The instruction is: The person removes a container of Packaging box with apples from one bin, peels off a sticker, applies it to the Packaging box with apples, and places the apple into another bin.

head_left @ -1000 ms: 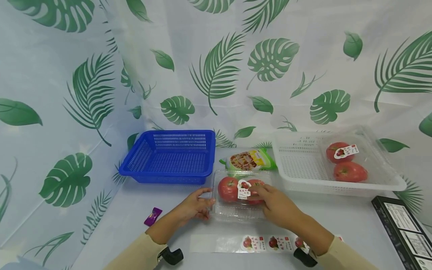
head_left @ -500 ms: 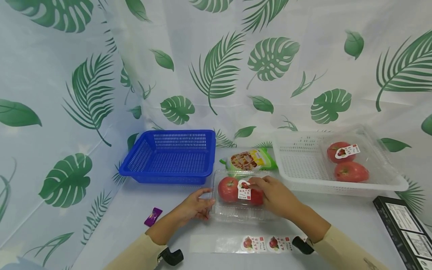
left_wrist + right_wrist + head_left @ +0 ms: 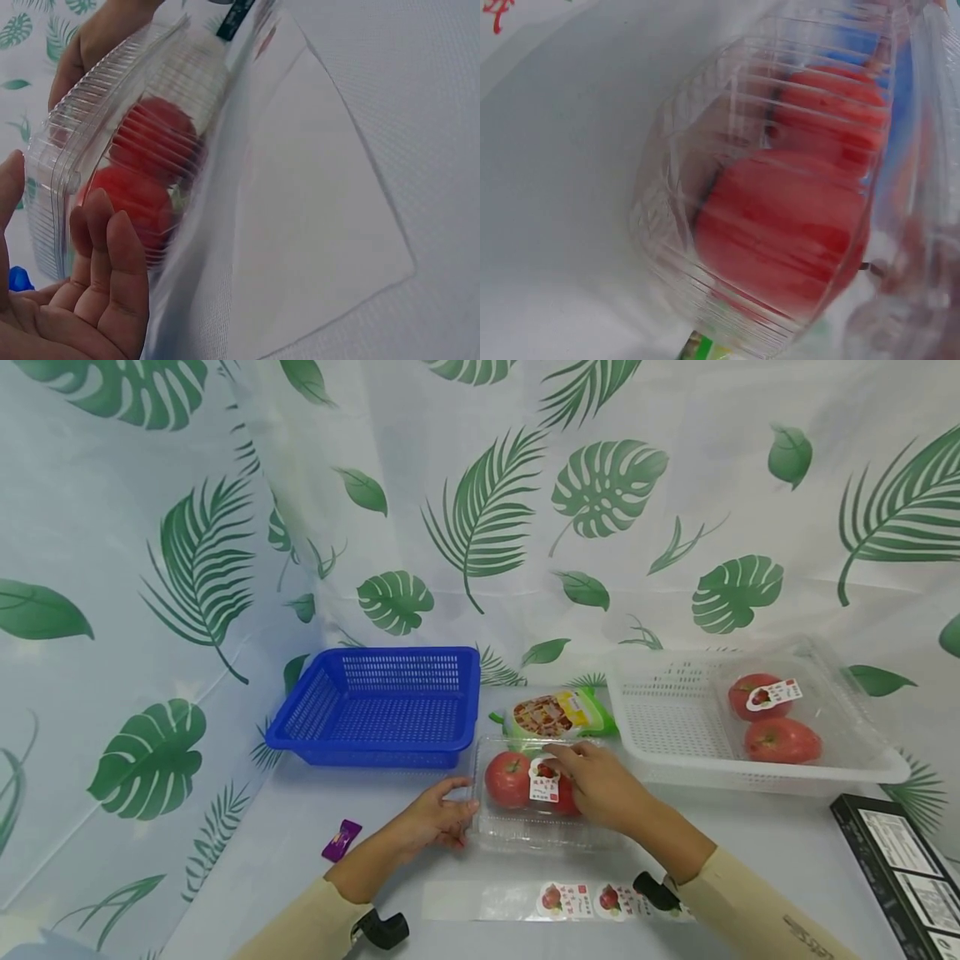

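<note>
A clear plastic clamshell box [image 3: 517,835] sits closed on the table, with two tomatoes [image 3: 507,779] inside. On its lid is a white label [image 3: 543,783] bearing a red fruit picture. My right hand [image 3: 611,787] lies over the lid's right half, fingertips touching it at the label's upper edge. At the box's left side rests my left hand [image 3: 435,818], fingers loosely bent against the wall. In the left wrist view, these fingers [image 3: 124,255] stand in front of the ribbed wall. The right wrist view shows the tomatoes [image 3: 787,225] through the plastic.
A blue basket [image 3: 375,758] stands at back left. A white basket [image 3: 750,777] at right holds another labelled tomato box. Behind my box lies a green-yellow packet [image 3: 558,714]. A label strip [image 3: 480,902], a purple wrapper [image 3: 341,841] and a black box [image 3: 885,868] lie around.
My right hand has shifted slightly left and up across the lid, its fingertips going from the label's right side to its upper edge. The left hand and the box stay put.
</note>
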Demonstrator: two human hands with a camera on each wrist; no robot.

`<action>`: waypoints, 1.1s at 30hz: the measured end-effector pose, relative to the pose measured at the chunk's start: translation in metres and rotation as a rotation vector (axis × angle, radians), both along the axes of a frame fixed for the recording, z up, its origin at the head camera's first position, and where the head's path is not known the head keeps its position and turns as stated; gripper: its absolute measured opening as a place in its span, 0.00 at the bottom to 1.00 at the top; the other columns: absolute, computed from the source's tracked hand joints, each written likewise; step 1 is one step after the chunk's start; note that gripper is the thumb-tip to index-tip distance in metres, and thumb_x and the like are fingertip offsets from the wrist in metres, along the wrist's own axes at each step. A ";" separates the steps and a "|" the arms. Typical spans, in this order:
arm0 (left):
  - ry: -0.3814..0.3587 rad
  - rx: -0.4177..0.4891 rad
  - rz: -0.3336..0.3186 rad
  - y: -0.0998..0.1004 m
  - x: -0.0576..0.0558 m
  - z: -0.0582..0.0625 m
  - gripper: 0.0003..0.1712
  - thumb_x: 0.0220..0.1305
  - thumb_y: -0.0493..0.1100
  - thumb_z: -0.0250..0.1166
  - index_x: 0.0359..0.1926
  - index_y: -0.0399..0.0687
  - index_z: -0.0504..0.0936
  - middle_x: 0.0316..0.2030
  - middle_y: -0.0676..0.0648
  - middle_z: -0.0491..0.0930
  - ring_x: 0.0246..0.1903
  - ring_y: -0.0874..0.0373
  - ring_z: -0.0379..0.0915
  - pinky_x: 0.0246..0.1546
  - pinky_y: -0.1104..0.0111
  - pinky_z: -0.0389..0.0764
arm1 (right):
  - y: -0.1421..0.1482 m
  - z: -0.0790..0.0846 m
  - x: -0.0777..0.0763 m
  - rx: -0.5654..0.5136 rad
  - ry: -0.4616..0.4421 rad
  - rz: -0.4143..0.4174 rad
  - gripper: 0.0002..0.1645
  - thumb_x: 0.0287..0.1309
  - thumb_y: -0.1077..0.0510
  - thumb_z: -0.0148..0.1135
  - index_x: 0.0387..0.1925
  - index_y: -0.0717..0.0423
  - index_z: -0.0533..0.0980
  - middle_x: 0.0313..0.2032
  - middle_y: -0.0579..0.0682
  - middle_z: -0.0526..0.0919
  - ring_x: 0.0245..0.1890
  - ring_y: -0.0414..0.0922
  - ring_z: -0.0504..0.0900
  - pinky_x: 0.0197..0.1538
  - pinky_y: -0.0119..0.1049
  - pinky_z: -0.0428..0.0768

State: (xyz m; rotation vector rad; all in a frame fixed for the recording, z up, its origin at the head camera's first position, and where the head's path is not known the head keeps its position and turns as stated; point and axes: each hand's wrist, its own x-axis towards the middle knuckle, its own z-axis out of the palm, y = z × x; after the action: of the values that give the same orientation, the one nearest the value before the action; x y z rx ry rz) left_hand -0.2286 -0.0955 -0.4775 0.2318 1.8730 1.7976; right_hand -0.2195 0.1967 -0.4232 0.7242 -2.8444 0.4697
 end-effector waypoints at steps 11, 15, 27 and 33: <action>0.017 -0.015 -0.004 0.001 -0.002 -0.004 0.40 0.66 0.49 0.65 0.71 0.42 0.58 0.32 0.44 0.77 0.24 0.56 0.77 0.30 0.63 0.83 | 0.008 0.002 0.016 -0.033 -0.049 0.114 0.30 0.59 0.68 0.56 0.63 0.47 0.74 0.53 0.54 0.79 0.52 0.56 0.75 0.55 0.56 0.73; 0.009 -0.022 0.000 0.001 -0.002 -0.005 0.39 0.66 0.49 0.65 0.71 0.42 0.58 0.32 0.44 0.78 0.24 0.56 0.77 0.30 0.63 0.83 | 0.014 0.000 0.022 -0.042 -0.046 0.139 0.33 0.58 0.69 0.55 0.65 0.47 0.72 0.53 0.53 0.78 0.51 0.54 0.76 0.57 0.55 0.71; 0.007 -0.033 0.004 0.003 -0.001 0.001 0.40 0.67 0.50 0.65 0.71 0.42 0.57 0.38 0.37 0.79 0.25 0.56 0.77 0.31 0.63 0.83 | 0.034 -0.007 0.035 -0.226 0.000 0.085 0.28 0.55 0.68 0.61 0.58 0.50 0.77 0.53 0.49 0.79 0.56 0.52 0.75 0.56 0.55 0.74; 0.014 -0.079 0.035 0.006 0.006 -0.001 0.38 0.68 0.57 0.61 0.69 0.40 0.61 0.39 0.39 0.78 0.24 0.55 0.78 0.30 0.63 0.83 | 0.046 -0.018 0.035 -0.272 0.122 -0.042 0.20 0.55 0.57 0.72 0.51 0.52 0.81 0.47 0.47 0.81 0.50 0.48 0.77 0.49 0.52 0.78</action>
State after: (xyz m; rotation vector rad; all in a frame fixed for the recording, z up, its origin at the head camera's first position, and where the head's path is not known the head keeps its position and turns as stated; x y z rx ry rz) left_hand -0.2222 -0.0897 -0.4780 0.1845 1.9644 1.7442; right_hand -0.1846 0.2431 -0.4413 0.6180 -2.6071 0.7588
